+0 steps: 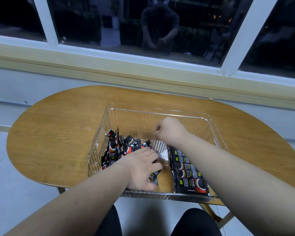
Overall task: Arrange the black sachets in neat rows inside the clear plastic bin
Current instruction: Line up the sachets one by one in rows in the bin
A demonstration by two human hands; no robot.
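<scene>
Left hand (141, 167) on sachets (115, 150), right (170, 132) on divider (160, 145)

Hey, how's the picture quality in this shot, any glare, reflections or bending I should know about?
Head view: dim, with night outside, so the window mirrors the person; the wide lens bows the window sill; glare whitens the clear divider by the left hand; print on the sachets looks soft.

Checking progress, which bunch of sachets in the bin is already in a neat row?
The right-hand bunch: flat, overlapping in one straight line. The left-hand bunch is a jumbled heap, some standing on edge.
</scene>
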